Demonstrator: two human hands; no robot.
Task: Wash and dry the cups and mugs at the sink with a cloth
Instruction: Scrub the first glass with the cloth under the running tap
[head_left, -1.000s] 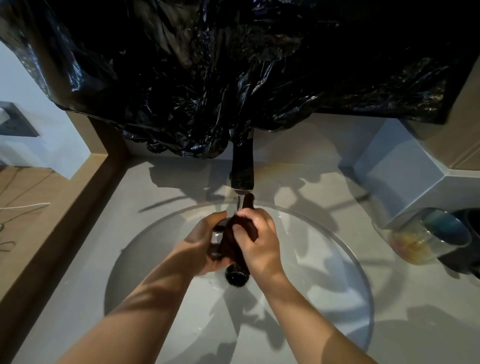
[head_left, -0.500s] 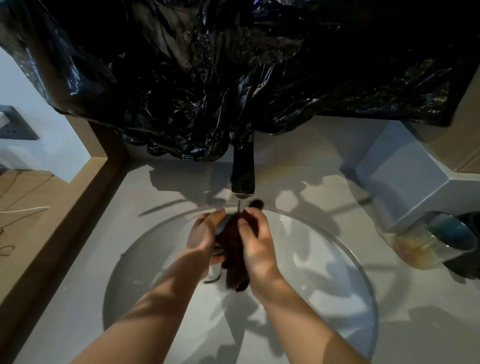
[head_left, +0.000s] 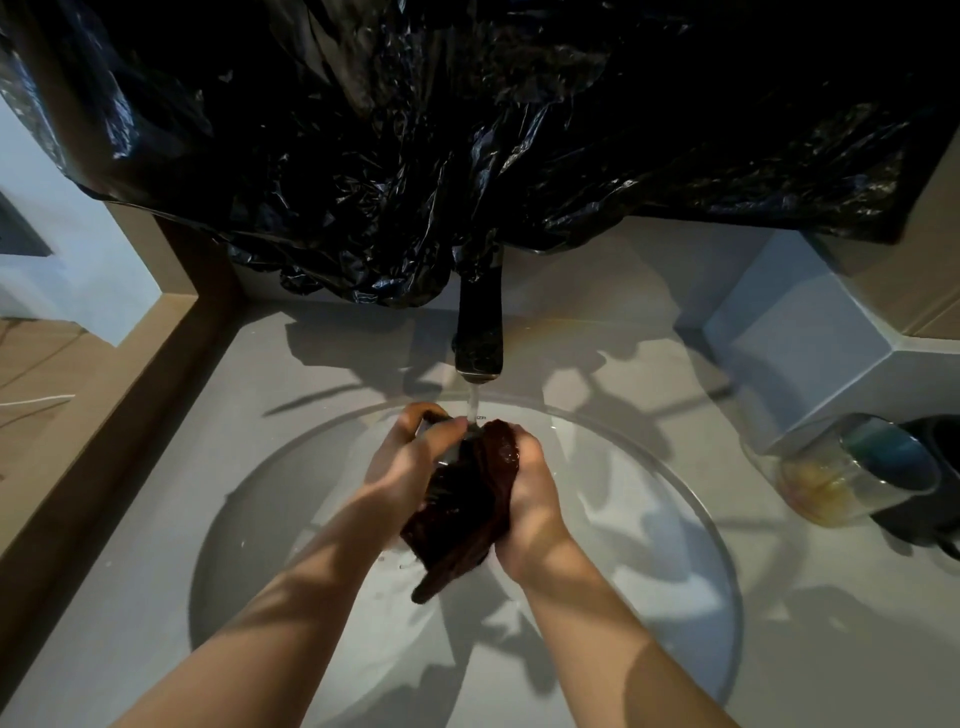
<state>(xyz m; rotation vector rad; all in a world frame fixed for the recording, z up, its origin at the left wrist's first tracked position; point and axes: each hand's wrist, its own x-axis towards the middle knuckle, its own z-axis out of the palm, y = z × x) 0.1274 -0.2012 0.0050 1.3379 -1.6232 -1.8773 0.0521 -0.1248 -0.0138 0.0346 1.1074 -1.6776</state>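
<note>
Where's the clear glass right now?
Head view, far right: the clear glass sits on the counter, right of the sink basin, beside a dark mug.

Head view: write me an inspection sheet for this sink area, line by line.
Surface: grey counter around a round white basin; tap running.
Job's things: dark cloth under the stream; iridescent glass cup and dark mug side by side on the counter at right.
Clutter: grey block behind the cups.
Hands: left hand grips a half-hidden item against the cloth; right hand grips the cloth.
Cables: thin white cable on the wooden surface at left.
Surroundings: black plastic sheet hanging over the tap.
</note>
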